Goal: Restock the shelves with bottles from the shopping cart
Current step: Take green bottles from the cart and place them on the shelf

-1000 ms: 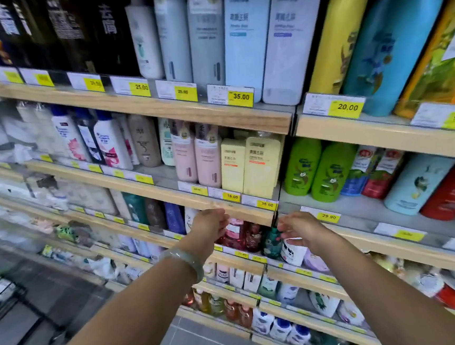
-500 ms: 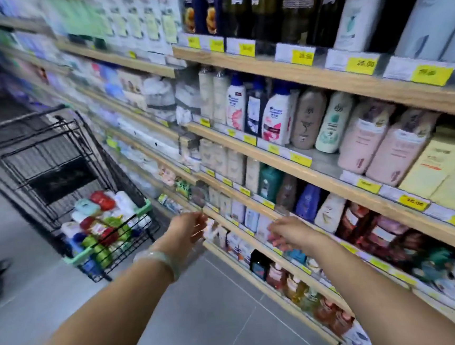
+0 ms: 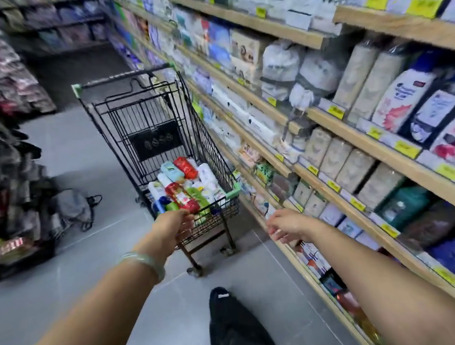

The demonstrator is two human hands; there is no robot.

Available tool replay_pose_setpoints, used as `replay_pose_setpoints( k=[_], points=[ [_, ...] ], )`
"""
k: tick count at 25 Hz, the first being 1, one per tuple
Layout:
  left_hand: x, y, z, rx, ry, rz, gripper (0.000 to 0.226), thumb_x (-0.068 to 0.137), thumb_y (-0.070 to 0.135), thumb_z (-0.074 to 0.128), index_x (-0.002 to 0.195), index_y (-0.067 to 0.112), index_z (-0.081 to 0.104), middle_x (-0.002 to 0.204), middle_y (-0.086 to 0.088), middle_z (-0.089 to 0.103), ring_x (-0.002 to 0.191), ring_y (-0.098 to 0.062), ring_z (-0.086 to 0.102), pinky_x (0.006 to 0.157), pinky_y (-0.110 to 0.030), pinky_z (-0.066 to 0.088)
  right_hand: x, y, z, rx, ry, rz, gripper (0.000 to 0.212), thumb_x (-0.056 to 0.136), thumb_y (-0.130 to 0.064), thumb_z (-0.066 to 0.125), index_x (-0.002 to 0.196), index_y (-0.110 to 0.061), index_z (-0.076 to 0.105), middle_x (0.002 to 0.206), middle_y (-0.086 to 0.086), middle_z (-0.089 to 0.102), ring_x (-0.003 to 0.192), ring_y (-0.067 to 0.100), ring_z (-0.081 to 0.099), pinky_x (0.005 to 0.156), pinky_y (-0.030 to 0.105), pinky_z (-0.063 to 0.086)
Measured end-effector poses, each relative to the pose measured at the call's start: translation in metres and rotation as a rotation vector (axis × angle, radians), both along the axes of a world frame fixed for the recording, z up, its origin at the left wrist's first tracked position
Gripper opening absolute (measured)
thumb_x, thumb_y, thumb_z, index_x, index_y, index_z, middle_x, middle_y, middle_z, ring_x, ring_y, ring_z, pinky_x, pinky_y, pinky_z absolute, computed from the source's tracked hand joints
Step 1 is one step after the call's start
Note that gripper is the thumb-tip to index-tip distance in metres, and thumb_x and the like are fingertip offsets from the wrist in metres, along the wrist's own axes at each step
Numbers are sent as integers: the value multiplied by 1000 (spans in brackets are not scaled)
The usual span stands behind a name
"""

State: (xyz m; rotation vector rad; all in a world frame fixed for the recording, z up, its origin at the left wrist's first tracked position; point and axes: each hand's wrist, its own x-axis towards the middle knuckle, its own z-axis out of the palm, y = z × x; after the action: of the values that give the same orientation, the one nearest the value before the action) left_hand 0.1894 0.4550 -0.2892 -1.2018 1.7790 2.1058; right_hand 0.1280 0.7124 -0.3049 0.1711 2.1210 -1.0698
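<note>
- We see a black wire shopping cart standing on the grey floor, in the aisle right beside the shelves.
- The bottles lie in a pile in the bottom of the cart. Some are red, some green, some white and one is light blue.
- The left hand is stretched out toward the near end of the cart, just under the pile of bottles.
- We see this hand from the back. Its fingers are bent loosely, and we see nothing in them. We cannot tell if it touches the cart wire.
- A pale green bracelet sits on the left wrist.
- The right hand is held out in the air between the cart and the low shelves. Its fingers are spread and loose, and it holds nothing. It is not touching the cart.
- The shelves run along the right side. They have wooden edges and small yellow price tags.
- On the shelves stand white and dark bottles, pale packs and soft white bundles.
- Much of the picture is blurry, so we cannot read any labels.
- A leg in dark trousers shows at the bottom, between the two arms.
- A grey bag lies on the floor to the left of the cart.
- More goods hang on the far left, too blurry to name.
</note>
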Motion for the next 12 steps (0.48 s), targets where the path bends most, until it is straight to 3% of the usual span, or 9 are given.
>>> replay_pose_setpoints(
  k=[4, 7, 12],
  points=[
    [-65, -76, -14, -29, -34, -23, 19, 97, 12, 45, 83, 10, 58, 73, -2, 60, 65, -11, 55, 61, -22, 43, -80, -82, -26, -11, -33, 19, 9, 100, -18, 45, 101, -12, 52, 80, 2, 55, 60, 11, 49, 51, 20, 40],
    [-120, -130, -25, -67, -119, -37, 16, 96, 11, 47, 84, 9, 58, 76, -4, 60, 65, -13, 55, 63, -23, 42, -133, -145, -50, -48, -70, 7, 18, 100, -19, 45, 112, -9, 54, 82, 2, 57, 63, 10, 51, 51, 20, 41],
    [-196, -188, -47, -147, -203, -162, 19, 97, 9, 46, 80, 9, 54, 76, -5, 58, 61, -12, 52, 57, -22, 39, -194, -216, -81, -49, -165, -12, 16, 99, -20, 45, 109, -11, 55, 92, 6, 61, 72, 12, 54, 62, 24, 45]
  ],
)
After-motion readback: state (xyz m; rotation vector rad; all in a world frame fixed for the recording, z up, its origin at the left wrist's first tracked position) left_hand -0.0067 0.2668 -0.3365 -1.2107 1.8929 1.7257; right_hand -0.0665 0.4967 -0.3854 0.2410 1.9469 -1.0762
